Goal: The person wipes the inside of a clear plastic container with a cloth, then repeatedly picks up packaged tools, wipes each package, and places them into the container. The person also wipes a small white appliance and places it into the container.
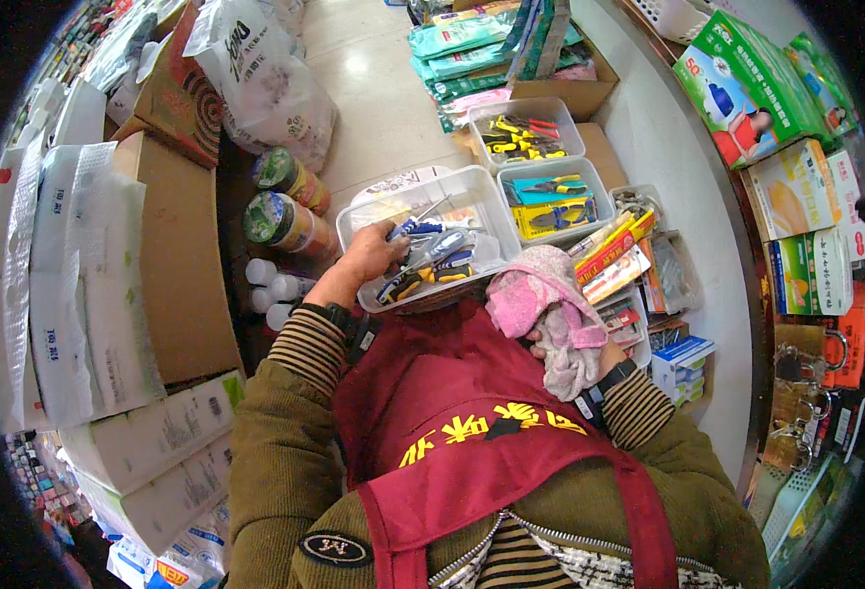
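My left hand [375, 254] reaches over the left side of a clear plastic bin [493, 190], its fingers on the blue handle of a screwdriver [418, 228]. Whether the fingers are closed round the handle cannot be told. Other screwdrivers with grey-blue [443, 247] and yellow-black handles [451, 273] lie in the same bin. On the right, in front of the red apron, my right hand [609, 357] is shut on a pink and grey cloth [550, 316], which hides most of its fingers.
Behind the bin stand plastic boxes of pliers [524, 138] and packaged pliers [556, 217]. Packaged goods [616, 247] lie right of the cloth. Lidded jars [289, 224] and a cardboard carton [178, 280] stand at left, a filled plastic bag [267, 88] beyond. Boxed goods [749, 96] line the right shelf.
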Demonstrator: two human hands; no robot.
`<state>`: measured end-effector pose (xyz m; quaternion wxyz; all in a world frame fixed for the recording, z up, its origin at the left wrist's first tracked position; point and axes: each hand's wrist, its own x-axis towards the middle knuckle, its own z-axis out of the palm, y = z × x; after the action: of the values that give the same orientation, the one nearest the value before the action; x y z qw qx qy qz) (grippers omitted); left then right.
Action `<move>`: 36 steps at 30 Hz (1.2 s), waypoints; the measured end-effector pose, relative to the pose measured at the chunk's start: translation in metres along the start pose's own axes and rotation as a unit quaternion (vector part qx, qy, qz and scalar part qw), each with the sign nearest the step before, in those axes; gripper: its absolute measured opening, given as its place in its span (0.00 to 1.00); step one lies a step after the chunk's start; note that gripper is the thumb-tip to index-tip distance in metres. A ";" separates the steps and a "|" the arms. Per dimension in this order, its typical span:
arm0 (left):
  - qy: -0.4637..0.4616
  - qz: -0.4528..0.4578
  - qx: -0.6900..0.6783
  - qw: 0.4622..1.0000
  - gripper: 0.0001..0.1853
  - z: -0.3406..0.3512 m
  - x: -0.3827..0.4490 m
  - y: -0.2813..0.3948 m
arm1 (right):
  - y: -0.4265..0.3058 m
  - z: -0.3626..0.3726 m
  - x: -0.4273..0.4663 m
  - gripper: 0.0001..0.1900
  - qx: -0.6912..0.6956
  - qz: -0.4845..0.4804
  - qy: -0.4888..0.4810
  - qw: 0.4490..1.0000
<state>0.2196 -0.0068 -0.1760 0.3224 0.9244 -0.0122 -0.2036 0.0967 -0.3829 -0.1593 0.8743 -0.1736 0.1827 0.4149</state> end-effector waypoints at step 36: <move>-0.001 -0.012 0.260 0.965 0.61 0.030 0.005 0.029 | 0.005 -0.021 -0.001 0.32 0.010 -0.002 0.038 0.999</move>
<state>0.2160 -0.0484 -0.1816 0.0682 0.9762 -0.0538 -0.1986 0.0884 -0.3897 -0.1779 0.8695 -0.1808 0.2192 0.4040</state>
